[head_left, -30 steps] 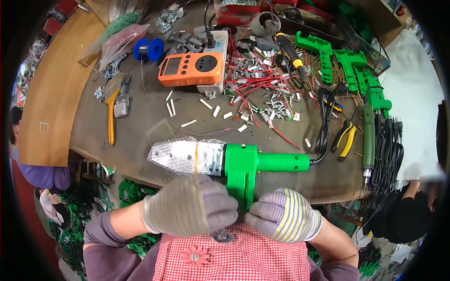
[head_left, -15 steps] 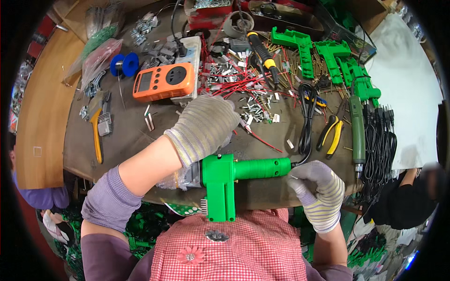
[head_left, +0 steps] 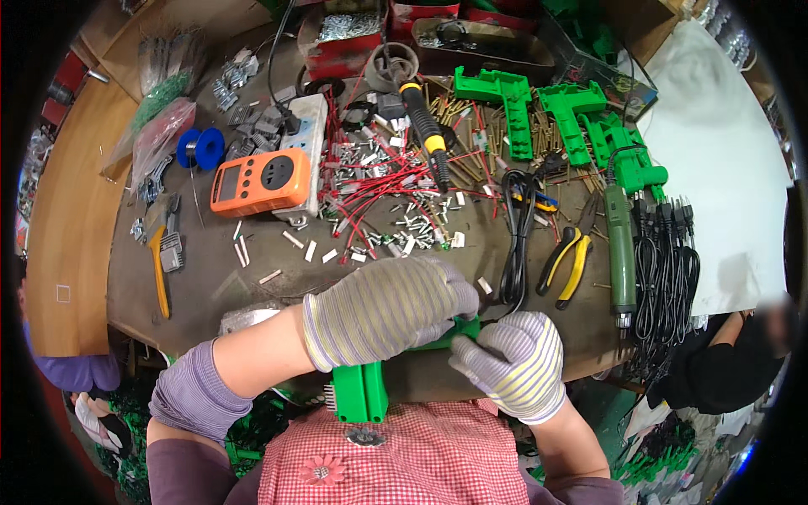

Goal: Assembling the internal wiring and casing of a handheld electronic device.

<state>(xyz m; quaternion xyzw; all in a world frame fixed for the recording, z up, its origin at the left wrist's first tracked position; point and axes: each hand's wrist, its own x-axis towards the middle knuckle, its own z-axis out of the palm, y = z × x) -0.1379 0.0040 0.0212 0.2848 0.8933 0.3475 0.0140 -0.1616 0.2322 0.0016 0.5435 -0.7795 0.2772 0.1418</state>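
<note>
A green plastic power tool housing (head_left: 360, 396) lies at the table's near edge, its thick handle pointing right. My left hand (head_left: 391, 307), in a striped glove, reaches over that handle and hides most of it. Its fingers are closed near the handle's right end; what they pinch is hidden. From the right, my right hand (head_left: 513, 362) meets the same end with thumb and fingers bent together. Anything small between them cannot be made out. A black cord (head_left: 515, 252) runs from near the handle's end up the table.
Beyond my hands lie loose screws (head_left: 421, 229) and red wires (head_left: 379, 181). An orange meter (head_left: 261, 181) stands left. To the right are yellow-black pliers (head_left: 568, 268), a green electric screwdriver (head_left: 621, 252) and bundled black cords (head_left: 665, 278). A soldering iron (head_left: 423, 126) rests in a holder.
My left hand has come back from the screw pile to the housing's handle. My right hand has moved left against the handle's end. The whole view has shifted a little.
</note>
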